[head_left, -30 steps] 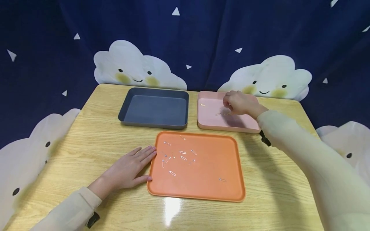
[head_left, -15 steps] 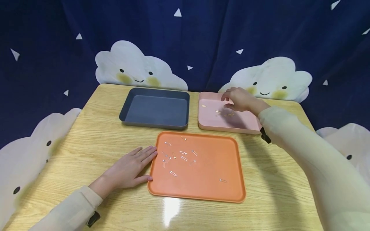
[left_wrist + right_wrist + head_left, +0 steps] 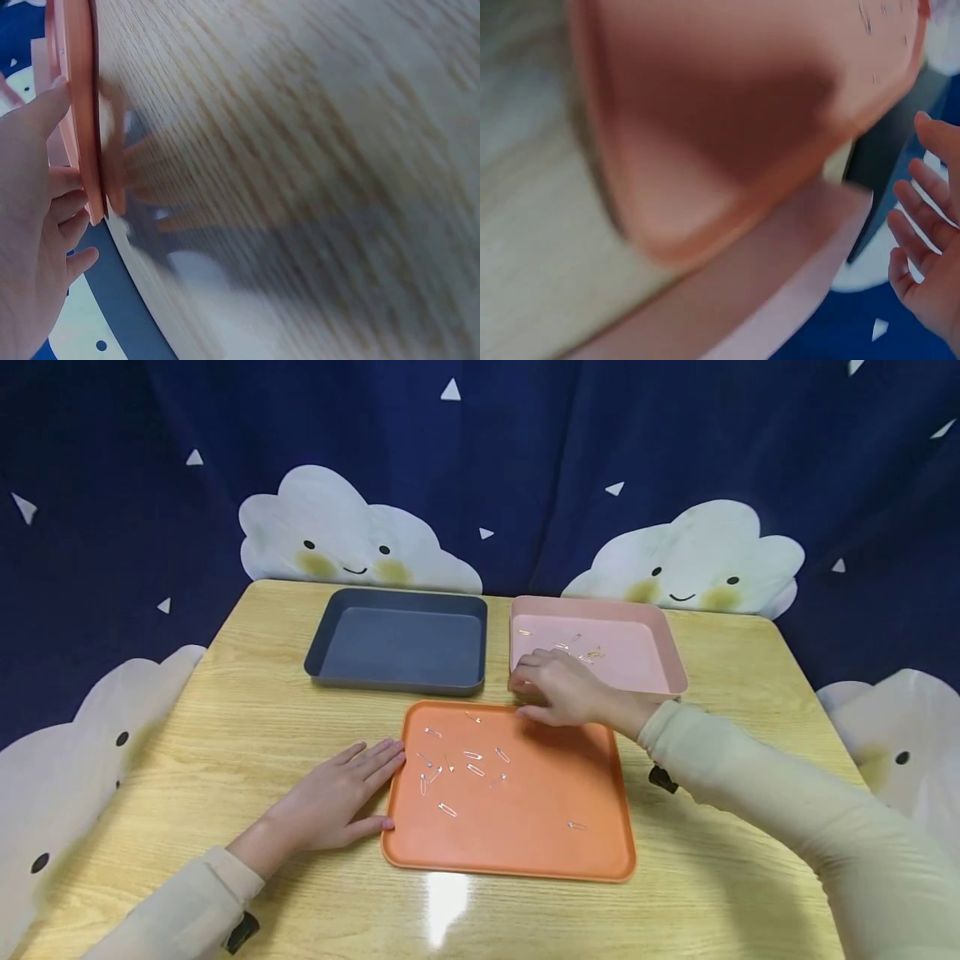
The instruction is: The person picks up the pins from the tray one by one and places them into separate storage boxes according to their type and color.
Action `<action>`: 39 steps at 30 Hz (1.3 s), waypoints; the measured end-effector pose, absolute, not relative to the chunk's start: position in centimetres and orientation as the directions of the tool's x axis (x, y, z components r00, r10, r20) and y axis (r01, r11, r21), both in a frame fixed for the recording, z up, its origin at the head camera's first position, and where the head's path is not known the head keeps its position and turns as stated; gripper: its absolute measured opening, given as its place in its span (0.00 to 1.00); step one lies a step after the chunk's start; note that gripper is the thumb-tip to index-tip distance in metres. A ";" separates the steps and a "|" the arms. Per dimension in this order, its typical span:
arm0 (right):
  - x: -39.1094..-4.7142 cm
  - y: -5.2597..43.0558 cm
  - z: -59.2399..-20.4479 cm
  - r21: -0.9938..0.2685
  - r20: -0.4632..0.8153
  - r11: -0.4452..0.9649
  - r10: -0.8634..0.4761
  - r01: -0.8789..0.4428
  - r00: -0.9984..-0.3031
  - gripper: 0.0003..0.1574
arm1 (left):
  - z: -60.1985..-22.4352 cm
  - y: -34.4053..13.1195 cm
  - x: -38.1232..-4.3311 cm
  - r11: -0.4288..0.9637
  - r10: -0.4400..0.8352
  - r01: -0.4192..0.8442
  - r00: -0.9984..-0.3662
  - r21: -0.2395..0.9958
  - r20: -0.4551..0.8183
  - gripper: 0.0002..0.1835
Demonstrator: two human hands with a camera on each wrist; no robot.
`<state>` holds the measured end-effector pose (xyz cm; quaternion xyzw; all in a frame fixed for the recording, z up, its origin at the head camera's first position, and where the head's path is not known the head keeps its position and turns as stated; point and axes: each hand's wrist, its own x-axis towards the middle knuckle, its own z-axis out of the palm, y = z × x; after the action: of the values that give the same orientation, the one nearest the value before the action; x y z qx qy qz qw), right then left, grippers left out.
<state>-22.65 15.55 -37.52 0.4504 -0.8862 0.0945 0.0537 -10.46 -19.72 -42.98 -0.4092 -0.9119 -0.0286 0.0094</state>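
My left hand (image 3: 322,797) lies flat at the left side of the orange tray (image 3: 540,852), its fingertips and thumb touching the rim; the left wrist view shows those straight fingers (image 3: 46,105) against the edge. Several silver safety pins (image 3: 476,770) are scattered on that tray, mostly in its left half, with a single safety pin (image 3: 577,826) near the lower right. Over the tray's far edge hovers my right hand (image 3: 566,692), overlapping the front of the pink tray (image 3: 637,672). Its fingers (image 3: 922,217) are spread and hold nothing. Several small pins (image 3: 595,652), some gold-coloured, lie inside the pink tray.
A dark grey tray (image 3: 408,647) stands at the back left, beside the pink one. All three trays sit on a wooden table (image 3: 330,902). Behind the table hangs a dark blue curtain (image 3: 525,460) printed with clouds.
My right hand has opened its fingers over the pink tray, then come back toward the orange tray. More pins show in the pink tray now. The left hand has stayed in place.
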 end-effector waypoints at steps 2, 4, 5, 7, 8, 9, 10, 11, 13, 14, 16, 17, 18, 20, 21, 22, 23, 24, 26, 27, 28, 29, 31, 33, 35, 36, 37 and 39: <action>-22.0 14.4 -38.1 -0.127 0.157 0.571 -0.796 -0.811 -0.585 0.18 | -43.1 -19.7 -10.4 0.664 0.745 0.746 -0.666 0.049 0.041 0.42; -21.5 13.4 -38.7 -0.123 0.134 0.570 -0.802 -0.812 -0.583 0.19 | -43.2 -19.7 -10.4 0.667 0.743 0.743 -0.669 0.050 0.034 0.42; -21.3 13.0 -39.0 -0.116 0.124 0.568 -0.806 -0.815 -0.579 0.19 | -43.2 -19.7 -10.4 0.669 0.741 0.742 -0.670 0.050 0.030 0.42; -21.0 12.1 -39.5 -0.102 0.100 0.567 -0.811 -0.817 -0.576 0.19 | -43.2 -19.7 -10.4 0.675 0.736 0.736 -0.677 0.050 0.022 0.42; -20.9 11.7 -39.7 -0.092 0.090 0.569 -0.813 -0.817 -0.575 0.19 | -43.2 -19.7 -10.4 0.677 0.735 0.734 -0.678 0.048 0.018 0.42; -20.8 11.4 -39.9 -0.080 0.081 0.572 -0.812 -0.816 -0.577 0.19 | -43.2 -19.7 -10.4 0.678 0.734 0.734 -0.679 0.048 0.016 0.42; -20.8 11.1 -40.1 -0.069 0.072 0.578 -0.810 -0.813 -0.582 0.18 | -43.2 -19.7 -10.4 0.679 0.733 0.733 -0.680 0.048 0.014 0.42; -20.7 10.9 -40.3 -0.065 0.065 0.587 -0.804 -0.807 -0.590 0.18 | -43.1 -19.7 -10.4 0.679 0.733 0.733 -0.680 0.048 0.013 0.42; -20.7 10.5 -40.5 -0.054 0.065 0.607 -0.790 -0.793 -0.610 0.17 | -43.1 -19.7 -10.4 0.677 0.734 0.734 -0.679 0.047 0.012 0.42; -20.8 10.4 -40.6 -0.052 0.068 0.617 -0.782 -0.785 -0.619 0.17 | -43.1 -19.7 -10.4 0.676 0.736 0.736 -0.677 0.046 0.013 0.42; -20.9 10.3 -40.7 -0.043 0.072 0.629 -0.773 -0.776 -0.631 0.17 | -43.0 -19.6 -10.5 0.673 0.739 0.738 -0.674 0.043 0.015 0.42; -20.9 10.2 -40.8 -0.041 0.072 0.630 -0.772 -0.775 -0.632 0.17 | -43.0 -19.6 -10.5 0.671 0.740 0.740 -0.672 0.041 0.017 0.42; -20.9 10.2 -40.8 -0.039 0.071 0.628 -0.774 -0.777 -0.629 0.18 | -43.0 -19.6 -10.5 0.670 0.741 0.741 -0.671 0.039 0.018 0.42; -21.0 10.1 -40.9 -0.041 0.060 0.622 -0.780 -0.782 -0.623 0.18 | -42.9 -19.6 -10.5 0.669 0.742 0.743 -0.670 0.037 0.021 0.42; -21.1 10.0 -41.0 -0.040 0.058 0.616 -0.785 -0.787 -0.617 0.18 | -42.9 -19.6 -10.5 0.669 0.742 0.743 -0.670 0.035 0.021 0.42; -21.1 10.0 -41.1 -0.039 0.058 0.608 -0.791 -0.793 -0.609 0.17 | -42.9 -19.6 -10.5 0.668 0.743 0.743 -0.669 0.034 0.023 0.42; -21.1 9.9 -41.1 -0.042 0.060 0.600 -0.796 -0.799 -0.602 0.17 | -42.9 -19.7 -10.5 0.668 0.743 0.743 -0.669 0.032 0.023 0.42; -21.1 9.8 -41.2 -0.044 0.064 0.593 -0.801 -0.804 -0.595 0.16 | -42.9 -19.7 -10.5 0.669 0.743 0.743 -0.669 0.030 0.024 0.42; -21.1 9.7 -41.3 -0.044 0.079 0.579 -0.811 -0.814 -0.580 0.13 | -42.9 -19.7 -10.5 0.668 0.743 0.743 -0.669 0.029 0.026 0.42; -21.1 9.6 -41.3 -0.046 0.088 0.572 -0.814 -0.819 -0.574 0.12 | -42.9 -19.7 -10.5 0.669 0.742 0.742 -0.670 0.030 0.026 0.42; -21.1 9.5 -41.3 -0.050 0.097 0.568 -0.816 -0.821 -0.570 0.10 | -42.9 -19.7 -10.4 0.670 0.742 0.742 -0.670 0.031 0.025 0.42; -21.1 9.4 -41.4 -0.056 0.107 0.566 -0.816 -0.822 -0.569 0.09 | -42.8 -19.7 -10.4 0.671 0.740 0.741 -0.672 0.032 0.024 0.42; -21.0 9.3 -41.5 -0.062 0.133 0.564 -0.813 -0.824 -0.567 0.06 | -42.8 -19.7 -10.4 0.673 0.738 0.739 -0.674 0.033 0.022 0.42; -21.1 9.2 -41.7 -0.065 0.160 0.568 -0.805 -0.820 -0.571 0.04 | -42.8 -19.7 -10.4 0.675 0.737 0.738 -0.675 0.033 0.021 0.42; -21.1 9.1 -41.8 -0.068 0.182 0.576 -0.796 -0.815 -0.578 0.04 | -42.8 -19.7 -10.3 0.675 0.737 0.737 -0.676 0.032 0.018 0.42; -21.1 9.1 -41.9 -0.067 0.190 0.581 -0.791 -0.811 -0.582 0.04 | -42.8 -19.7 -10.3 0.674 0.738 0.738 -0.675 0.030 0.020 0.42; -21.1 9.0 -42.0 -0.063 0.195 0.588 -0.785 -0.807 -0.588 0.04 | -42.9 -19.7 -10.3 0.673 0.739 0.739 -0.674 0.030 0.020 0.42; -21.0 9.0 -42.1 -0.059 0.195 0.603 -0.775 -0.796 -0.601 0.06 | -42.9 -19.7 -10.4 0.672 0.739 0.740 -0.673 0.027 0.018 0.42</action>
<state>-21.04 8.96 -42.06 0.4402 -0.8920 0.0703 0.0749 -10.36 -19.71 -42.90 -0.4044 -0.9144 -0.0160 0.0026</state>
